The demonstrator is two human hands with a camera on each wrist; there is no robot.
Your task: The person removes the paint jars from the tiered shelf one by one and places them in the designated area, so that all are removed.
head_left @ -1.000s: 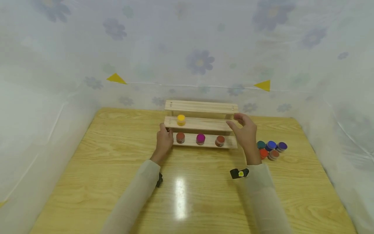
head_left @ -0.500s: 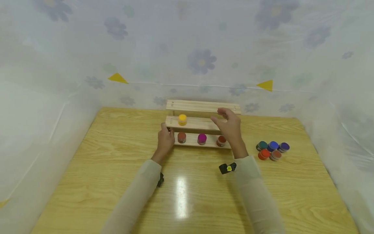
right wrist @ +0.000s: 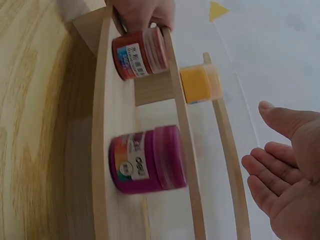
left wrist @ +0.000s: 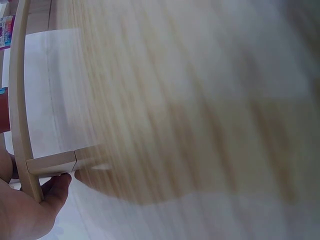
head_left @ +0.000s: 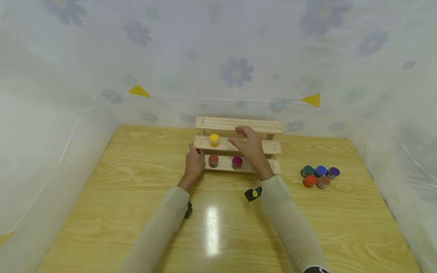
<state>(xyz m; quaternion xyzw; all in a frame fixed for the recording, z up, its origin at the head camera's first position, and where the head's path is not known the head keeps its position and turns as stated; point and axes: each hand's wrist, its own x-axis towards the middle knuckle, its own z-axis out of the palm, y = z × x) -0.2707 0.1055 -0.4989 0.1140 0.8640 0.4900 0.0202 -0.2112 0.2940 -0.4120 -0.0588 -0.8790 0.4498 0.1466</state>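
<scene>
A three-tier wooden rack (head_left: pixel 239 124) stands at the back of the table. My left hand (head_left: pixel 194 163) grips its left end near the lowest shelf; in the left wrist view the thumb and fingers (left wrist: pixel 59 192) wrap the plank's end. On the lowest shelf sit a brown-red paint jar (right wrist: pixel 139 54) and a magenta paint jar (right wrist: pixel 146 160). A yellow paint jar (head_left: pixel 214 140) stands on the middle shelf. Just right of it, my right hand (head_left: pixel 250 146) hovers over that shelf, thumb apart from the fingers and nothing between them, covering part of the lowest shelf.
Several paint jars stand grouped on the table right of the rack: green (head_left: pixel 307 171), blue (head_left: pixel 320 171), purple (head_left: pixel 333 173), red (head_left: pixel 310 181) and brown (head_left: pixel 323 182). A flowered white curtain (head_left: pixel 184 60) with yellow triangles hangs close behind the rack.
My right hand has moved left along the rack from its right end to near the yellow jar, and now hides the rightmost jar on the lowest shelf. My left hand keeps its grip.
</scene>
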